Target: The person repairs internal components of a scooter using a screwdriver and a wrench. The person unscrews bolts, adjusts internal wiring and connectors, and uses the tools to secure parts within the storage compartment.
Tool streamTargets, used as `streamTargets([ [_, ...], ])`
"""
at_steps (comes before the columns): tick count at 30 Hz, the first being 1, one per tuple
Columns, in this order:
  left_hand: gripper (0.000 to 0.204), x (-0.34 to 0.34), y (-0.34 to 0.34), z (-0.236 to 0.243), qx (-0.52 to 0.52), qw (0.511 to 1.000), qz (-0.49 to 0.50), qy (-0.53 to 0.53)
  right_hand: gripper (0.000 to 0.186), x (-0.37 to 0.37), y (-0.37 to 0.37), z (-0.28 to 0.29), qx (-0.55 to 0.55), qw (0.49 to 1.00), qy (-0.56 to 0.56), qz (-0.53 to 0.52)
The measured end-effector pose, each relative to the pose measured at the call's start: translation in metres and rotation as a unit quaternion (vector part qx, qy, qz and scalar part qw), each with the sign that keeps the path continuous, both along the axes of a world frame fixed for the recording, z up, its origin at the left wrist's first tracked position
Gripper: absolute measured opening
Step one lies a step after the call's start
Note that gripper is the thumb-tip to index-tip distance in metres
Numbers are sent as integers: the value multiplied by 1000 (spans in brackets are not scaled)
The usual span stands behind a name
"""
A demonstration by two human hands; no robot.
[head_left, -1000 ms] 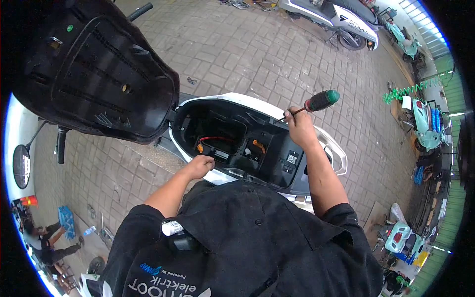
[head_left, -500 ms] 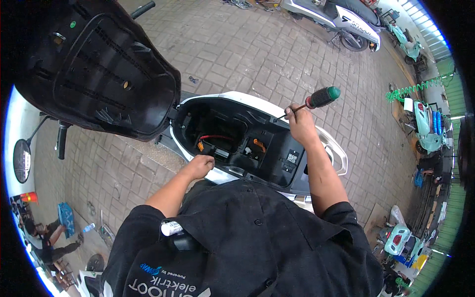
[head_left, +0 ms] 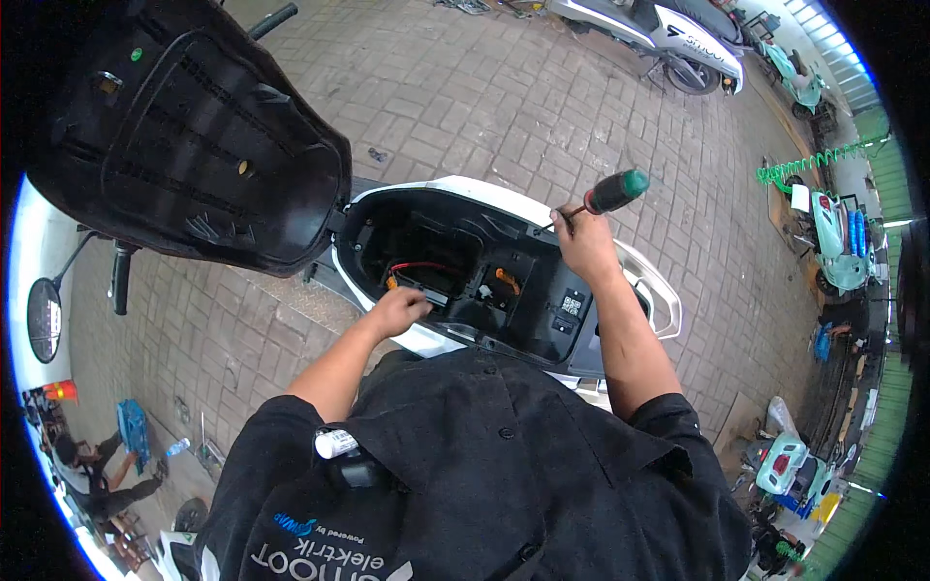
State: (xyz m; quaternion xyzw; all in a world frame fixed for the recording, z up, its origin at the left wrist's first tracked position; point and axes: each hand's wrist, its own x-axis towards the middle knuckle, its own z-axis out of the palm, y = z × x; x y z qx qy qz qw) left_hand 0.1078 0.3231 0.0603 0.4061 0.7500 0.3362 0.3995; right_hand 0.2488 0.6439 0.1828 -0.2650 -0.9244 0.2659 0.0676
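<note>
My right hand (head_left: 587,242) is closed round the shaft of a screwdriver (head_left: 616,192), near the far right rim of the scooter's open under-seat compartment (head_left: 545,300). The screwdriver's black handle with a green end points up and right; its thin shaft slants down left toward the rim. My left hand (head_left: 395,313) hovers over the compartment's near left edge, fingers loosely bent and apart, with nothing visible in them. Beside it are an orange connector (head_left: 392,283) and a red cable (head_left: 426,264). Another orange connector (head_left: 508,281) lies farther right inside.
The raised seat (head_left: 208,145) fills the upper left, hinged at the compartment's left end. A pale grab rail (head_left: 668,295) curves round the right end. Another white scooter (head_left: 668,39) stands beyond the paved floor (head_left: 465,107). Someone sits on the floor (head_left: 92,470) at far left.
My left hand has lifted from the near rim and moved slightly up and inward, its fingers loosening. My right hand and the screwdriver have shifted a little left.
</note>
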Motion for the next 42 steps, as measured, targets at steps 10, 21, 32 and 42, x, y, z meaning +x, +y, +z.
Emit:
streamTargets([
  [10,51,-16,191,225,370,889,-82,258,20,-8,27,-16,87,985,-5,152],
  [21,45,-6,231,227,354,897,-138,225,34,22,31,117,-40,977,202,-61],
  [32,32,-16,241,184,326,936,-119,56,33,-31,-6,198,188,972,-129,63],
  [42,27,-11,235,153,269,939,-162,144,27,-18,18,208,240,919,-105,294],
])
